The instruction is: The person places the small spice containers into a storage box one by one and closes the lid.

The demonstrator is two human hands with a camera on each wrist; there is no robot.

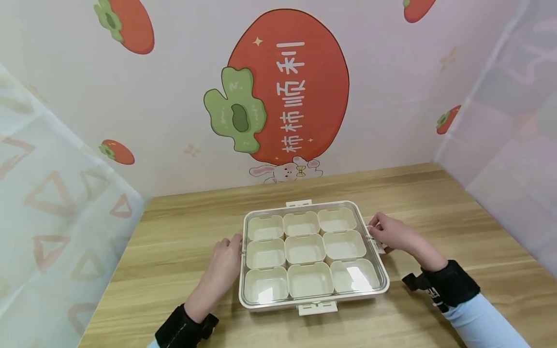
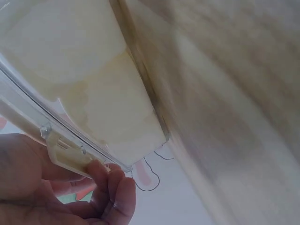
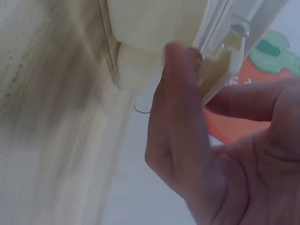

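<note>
A shallow clear box (image 1: 278, 306) lies on the table, with a transparent lid over several cream cups (image 1: 306, 249) set in rows. At its left side my left hand (image 1: 223, 265) pinches a cream latch (image 2: 68, 157) between thumb and curled fingers, as the left wrist view shows. Opposite, my right hand (image 1: 397, 235) holds the right-side latch (image 3: 226, 70), thumb on one face and fingers on the other. The front latch (image 1: 317, 308) sticks outward from the rim, and so does the back latch (image 1: 299, 203). Lid glare hides part of the front cups.
The wooden table (image 1: 183, 227) extends around the box on all sides. Behind it stands a backdrop (image 1: 183, 96) printed with persimmons and a rabbit. Pale cloth panels (image 1: 56, 217) rise along the left and right table edges.
</note>
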